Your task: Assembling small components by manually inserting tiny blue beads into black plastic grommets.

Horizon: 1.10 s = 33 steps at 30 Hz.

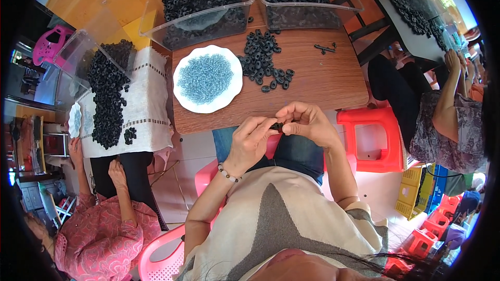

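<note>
Strands of dark hair (401, 263) fall across the bottom edge, beside the wearer's cream top (242, 229) with its grey star. Beyond it, a small black part (277, 126) is held in the air just short of the worktop (312, 80), above the lap. Both hands meet at it: the left hand (245, 140), wearing a beaded bracelet (229, 176), pinches it from one side with thumb and fingers, and the right hand (315, 127) closes thumb and forefinger on the other side. The part is mostly covered, so its exact angle cannot be told.

For good handling, let the left hand steady the part while the right does the fine adjusting, with light fingertip pressure and the wrists braced. Bringing the work slightly forward, over the wood, would be safer; a slip where it is now would probably end in the lap or on the floor.

Near the hands, toward the left, stands a white scalloped plate (232, 93) of pale blue beads (205, 78); elbows should stay clear, since beads scatter easily. Just beside it lie loose black pieces (260, 54), with some thin black stems (324, 48) further right. Two clear bins (159, 36) of similar pieces stand behind. At the left, a co-worker in a red patterned top (104, 239) sits by a cloth-covered worktop (151, 99).
</note>
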Tool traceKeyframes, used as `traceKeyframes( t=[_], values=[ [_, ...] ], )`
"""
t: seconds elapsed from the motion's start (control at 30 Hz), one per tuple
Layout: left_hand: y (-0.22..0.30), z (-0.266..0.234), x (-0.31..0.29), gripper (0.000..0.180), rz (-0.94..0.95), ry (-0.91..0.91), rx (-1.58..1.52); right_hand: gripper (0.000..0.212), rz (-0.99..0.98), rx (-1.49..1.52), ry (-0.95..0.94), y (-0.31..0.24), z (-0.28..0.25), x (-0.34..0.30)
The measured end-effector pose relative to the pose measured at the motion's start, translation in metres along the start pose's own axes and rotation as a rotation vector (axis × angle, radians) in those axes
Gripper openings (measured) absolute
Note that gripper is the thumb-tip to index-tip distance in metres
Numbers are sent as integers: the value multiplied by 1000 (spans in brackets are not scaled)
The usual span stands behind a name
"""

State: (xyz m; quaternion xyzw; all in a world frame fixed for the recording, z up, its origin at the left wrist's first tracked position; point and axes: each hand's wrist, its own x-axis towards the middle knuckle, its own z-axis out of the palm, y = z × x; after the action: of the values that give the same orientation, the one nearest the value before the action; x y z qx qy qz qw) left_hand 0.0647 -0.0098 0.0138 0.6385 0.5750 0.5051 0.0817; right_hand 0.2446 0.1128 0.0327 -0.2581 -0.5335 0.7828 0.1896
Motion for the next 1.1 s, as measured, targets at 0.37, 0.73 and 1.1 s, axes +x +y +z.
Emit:
traceKeyframes(
  t=[0.37, 0.73, 1.1],
  values=[
    [10, -7, 5, 34, -40, -1, 28, 64, 60, 405, -274, 25, 14, 3],
    [14, -7, 7, 34, 83, -30, 81, 52, 83, 570, -264, 56, 9, 6],
    [7, -5, 5, 32, -36, 10, 92, 63, 135, 518, -148, 46, 14, 3]
  ],
)
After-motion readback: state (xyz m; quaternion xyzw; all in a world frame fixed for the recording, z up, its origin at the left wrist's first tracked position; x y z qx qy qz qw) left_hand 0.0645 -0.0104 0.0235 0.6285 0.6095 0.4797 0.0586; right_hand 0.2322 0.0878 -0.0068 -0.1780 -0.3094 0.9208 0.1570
